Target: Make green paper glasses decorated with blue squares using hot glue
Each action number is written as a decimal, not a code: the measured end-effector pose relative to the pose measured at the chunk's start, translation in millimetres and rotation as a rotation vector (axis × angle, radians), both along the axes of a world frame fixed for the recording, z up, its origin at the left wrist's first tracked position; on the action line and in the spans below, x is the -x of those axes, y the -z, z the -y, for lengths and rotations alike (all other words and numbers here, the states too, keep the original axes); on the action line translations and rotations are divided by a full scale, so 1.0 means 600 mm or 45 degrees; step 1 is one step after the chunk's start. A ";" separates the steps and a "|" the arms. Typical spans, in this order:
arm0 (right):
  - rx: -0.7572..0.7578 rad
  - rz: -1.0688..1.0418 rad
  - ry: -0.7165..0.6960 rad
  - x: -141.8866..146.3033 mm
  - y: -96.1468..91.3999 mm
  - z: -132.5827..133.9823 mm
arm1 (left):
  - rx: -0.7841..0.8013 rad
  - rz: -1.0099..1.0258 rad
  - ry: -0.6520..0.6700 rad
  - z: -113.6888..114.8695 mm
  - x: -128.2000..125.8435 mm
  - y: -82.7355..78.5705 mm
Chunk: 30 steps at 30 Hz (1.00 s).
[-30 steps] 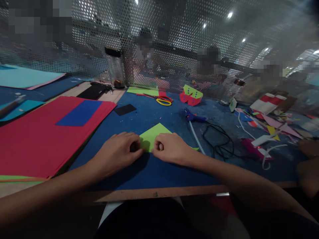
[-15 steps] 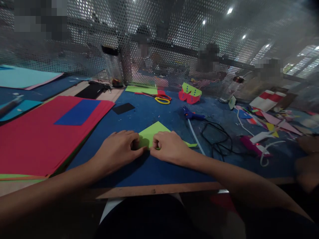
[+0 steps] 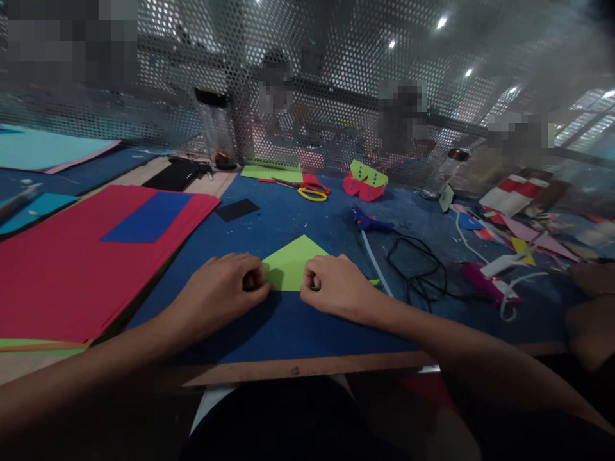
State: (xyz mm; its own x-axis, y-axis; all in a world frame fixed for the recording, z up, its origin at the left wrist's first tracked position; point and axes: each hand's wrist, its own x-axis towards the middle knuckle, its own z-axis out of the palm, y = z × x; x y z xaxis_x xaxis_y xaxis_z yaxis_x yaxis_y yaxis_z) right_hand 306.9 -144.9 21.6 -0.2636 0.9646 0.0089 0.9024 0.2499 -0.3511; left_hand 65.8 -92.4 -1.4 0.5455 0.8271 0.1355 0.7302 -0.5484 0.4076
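Observation:
A lime-green sheet of paper [image 3: 291,266], folded to a point at its far side, lies on the blue tabletop in front of me. My left hand [image 3: 235,278] is closed, its thumb and fingers pinching the paper's left corner. On the other side my right hand [image 3: 336,285] has curled fingers pressed on the paper's near right edge. A thin green tip shows just past the right hand; the paper between is covered by it.
Red paper sheets [image 3: 91,275] with a blue strip [image 3: 148,218] lie left. Scissors [image 3: 312,192], a red-and-green paper butterfly [image 3: 366,180] and a glass bottle [image 3: 217,131] stand or lie toward the mesh screen. A glue gun [image 3: 372,222] with coiled cord is right, near a pink power strip [image 3: 487,282].
My hands have slid apart along the paper's near edge, left hand leftward and right hand rightward. More of the green paper shows between them.

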 end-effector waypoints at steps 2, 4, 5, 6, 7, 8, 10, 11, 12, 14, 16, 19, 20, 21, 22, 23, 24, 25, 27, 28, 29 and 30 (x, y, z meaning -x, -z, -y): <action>0.014 -0.007 0.010 -0.005 -0.001 0.003 | -0.004 0.004 0.003 -0.002 0.006 0.004; 0.015 -0.018 0.016 -0.010 0.000 0.005 | -0.005 0.003 -0.006 -0.004 0.014 0.007; 0.015 -0.022 0.019 -0.012 0.000 0.006 | -0.002 0.003 -0.010 -0.005 0.017 0.009; 0.016 -0.025 0.024 -0.015 0.000 0.007 | 0.005 0.004 -0.014 -0.006 0.021 0.009; 0.018 -0.029 0.028 -0.017 0.000 0.007 | 0.016 0.008 -0.017 -0.006 0.023 0.009; 0.022 -0.034 0.033 -0.019 0.000 0.008 | 0.028 0.015 -0.019 -0.006 0.025 0.009; 0.028 -0.038 0.042 -0.023 -0.001 0.010 | 0.051 0.026 -0.019 -0.005 0.027 0.006; 0.026 -0.037 0.045 -0.025 -0.001 0.011 | 0.059 0.025 -0.025 -0.005 0.027 0.003; 0.025 -0.034 0.049 -0.027 -0.002 0.012 | 0.069 0.018 -0.032 -0.004 0.027 0.000; 0.023 -0.028 0.057 -0.032 -0.003 0.015 | 0.092 -0.002 -0.043 -0.002 0.027 -0.006; 0.026 -0.028 0.062 -0.037 -0.002 0.017 | 0.105 -0.005 -0.048 -0.002 0.029 -0.009; 0.021 -0.032 0.066 -0.046 0.001 0.020 | 0.111 0.005 -0.062 -0.003 0.035 -0.010; 0.018 -0.032 0.071 -0.048 0.002 0.020 | 0.114 0.004 -0.073 -0.003 0.037 -0.009; 0.016 -0.031 0.076 -0.050 0.002 0.021 | 0.114 0.003 -0.083 -0.004 0.040 -0.008; 0.016 -0.029 0.080 -0.053 0.003 0.022 | 0.107 0.004 -0.091 -0.005 0.043 -0.007; 0.019 -0.026 0.085 -0.055 0.003 0.024 | 0.098 0.006 -0.093 -0.005 0.046 -0.006; 0.022 -0.021 0.092 -0.057 0.003 0.025 | 0.091 0.010 -0.090 -0.006 0.049 -0.006; 0.026 -0.016 0.100 -0.059 0.003 0.026 | 0.085 0.014 -0.083 -0.006 0.052 -0.005; 0.026 -0.009 0.113 -0.063 0.003 0.028 | 0.079 0.027 -0.070 -0.007 0.057 -0.003; 0.022 -0.007 0.118 -0.066 0.004 0.029 | 0.077 0.037 -0.067 -0.008 0.060 -0.001; 0.017 -0.008 0.122 -0.068 0.004 0.029 | 0.073 0.046 -0.068 -0.008 0.062 0.000; 0.012 -0.011 0.124 -0.071 0.005 0.030 | 0.066 0.053 -0.073 -0.009 0.065 0.002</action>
